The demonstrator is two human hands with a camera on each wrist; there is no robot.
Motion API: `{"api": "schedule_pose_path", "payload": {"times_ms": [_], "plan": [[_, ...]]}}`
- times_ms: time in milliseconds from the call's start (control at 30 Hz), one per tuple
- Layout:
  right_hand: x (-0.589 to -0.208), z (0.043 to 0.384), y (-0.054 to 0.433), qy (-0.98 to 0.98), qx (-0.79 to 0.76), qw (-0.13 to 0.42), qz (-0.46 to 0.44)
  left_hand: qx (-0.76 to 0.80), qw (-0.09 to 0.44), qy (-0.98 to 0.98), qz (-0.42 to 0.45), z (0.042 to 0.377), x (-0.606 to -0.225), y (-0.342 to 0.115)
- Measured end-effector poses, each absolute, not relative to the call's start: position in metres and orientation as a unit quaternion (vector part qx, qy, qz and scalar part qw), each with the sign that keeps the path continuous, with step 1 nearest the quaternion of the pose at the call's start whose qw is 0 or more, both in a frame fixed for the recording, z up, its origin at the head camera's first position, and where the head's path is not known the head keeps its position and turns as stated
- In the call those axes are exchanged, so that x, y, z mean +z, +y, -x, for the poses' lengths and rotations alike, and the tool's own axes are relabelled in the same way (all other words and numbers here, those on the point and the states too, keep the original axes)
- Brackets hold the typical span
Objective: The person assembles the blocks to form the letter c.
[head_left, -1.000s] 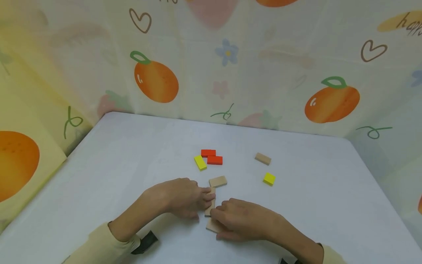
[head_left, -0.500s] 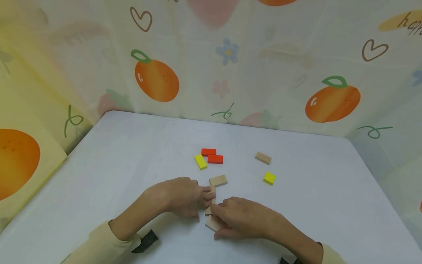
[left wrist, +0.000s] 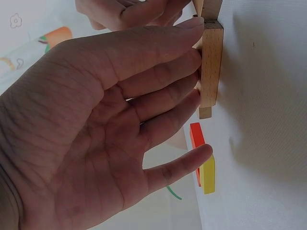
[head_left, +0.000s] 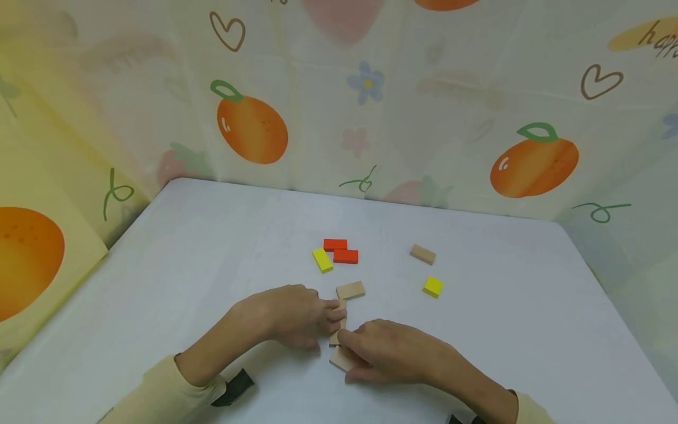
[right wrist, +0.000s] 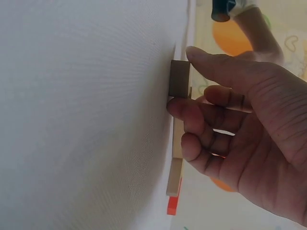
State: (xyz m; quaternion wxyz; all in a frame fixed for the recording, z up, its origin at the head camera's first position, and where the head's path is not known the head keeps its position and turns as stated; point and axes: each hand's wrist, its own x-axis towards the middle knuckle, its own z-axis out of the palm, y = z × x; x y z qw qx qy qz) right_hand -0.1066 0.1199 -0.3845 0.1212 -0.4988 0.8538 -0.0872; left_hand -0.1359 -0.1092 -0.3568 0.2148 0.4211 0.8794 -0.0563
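Note:
Plain wooden blocks form a bent line lengthwise down the white table. On the middle block (head_left: 335, 340), my left hand (head_left: 296, 318) rests its fingertips; in the left wrist view the fingers (left wrist: 163, 93) are extended, their tips along that block's upper side. The nearest block (head_left: 343, 359) lies at an angle against the middle block's near end. My right hand (head_left: 394, 352) pinches this nearest block (right wrist: 179, 79) between thumb and a curled finger, partly covering it from above. At the line's far end lies another plain block (head_left: 351, 290), tilted sideways.
Beyond the line sit two red blocks (head_left: 345, 257) and a yellow block (head_left: 322, 260), close together. To the right are a loose plain block (head_left: 422, 254) and a second yellow block (head_left: 432, 287). A fruit-printed curtain (head_left: 318, 118) stands behind the table (head_left: 238, 235).
My right hand has shifted the nearest block slightly, and the right index finger now reaches further over the middle block's near end. The left hand stays in place.

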Motion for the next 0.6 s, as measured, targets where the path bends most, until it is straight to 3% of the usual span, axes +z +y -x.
{"api": "schedule_pose_path", "payload": {"times_ms": [600], "plan": [[-0.3855, 0.1074, 0.1194, 0.85, -0.102, 0.132, 0.5, -0.026, 0.239, 0.89, -0.388, 0.136, -0.3558, -0.1078]]}}
